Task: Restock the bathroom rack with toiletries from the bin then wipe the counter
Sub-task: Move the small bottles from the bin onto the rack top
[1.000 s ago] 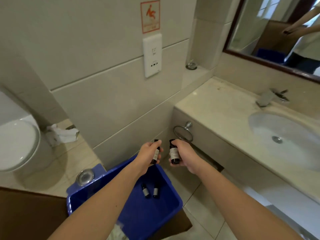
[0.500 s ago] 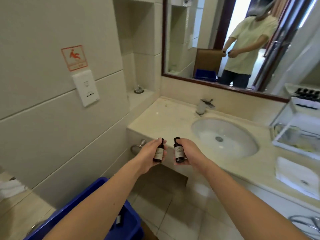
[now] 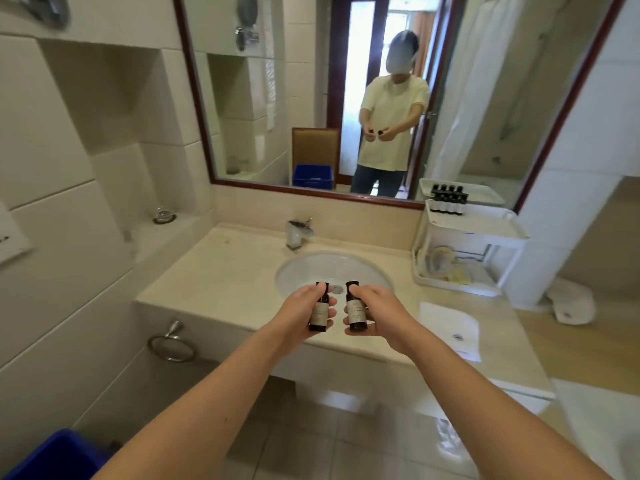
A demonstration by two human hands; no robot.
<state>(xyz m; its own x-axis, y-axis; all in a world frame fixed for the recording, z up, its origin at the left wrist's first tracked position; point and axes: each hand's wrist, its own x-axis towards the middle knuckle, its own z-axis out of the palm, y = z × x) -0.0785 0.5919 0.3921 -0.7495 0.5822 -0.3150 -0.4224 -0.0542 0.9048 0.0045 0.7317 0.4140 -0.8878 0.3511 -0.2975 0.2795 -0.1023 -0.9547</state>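
Observation:
My left hand (image 3: 300, 315) grips a small dark bottle (image 3: 319, 308) with a pale label, held upright. My right hand (image 3: 379, 315) grips a second small dark bottle (image 3: 356, 311) the same way. Both hands are side by side over the front edge of the beige counter (image 3: 221, 282), in front of the sink (image 3: 332, 271). The white two-tier rack (image 3: 467, 237) stands at the counter's back right, with several dark bottles (image 3: 446, 206) in a row on its top shelf. A corner of the blue bin (image 3: 52, 457) shows at the bottom left.
A tap (image 3: 298, 233) sits behind the sink. A folded white cloth (image 3: 450, 327) lies on the counter to the right of my hands. A towel ring (image 3: 171, 344) hangs on the counter's left front. The mirror (image 3: 346, 98) reflects a person and a blue bin.
The view has swung up and right from the bin to the counter. Both hands, each still holding a bottle, have risen from over the bin to the sink's front edge.

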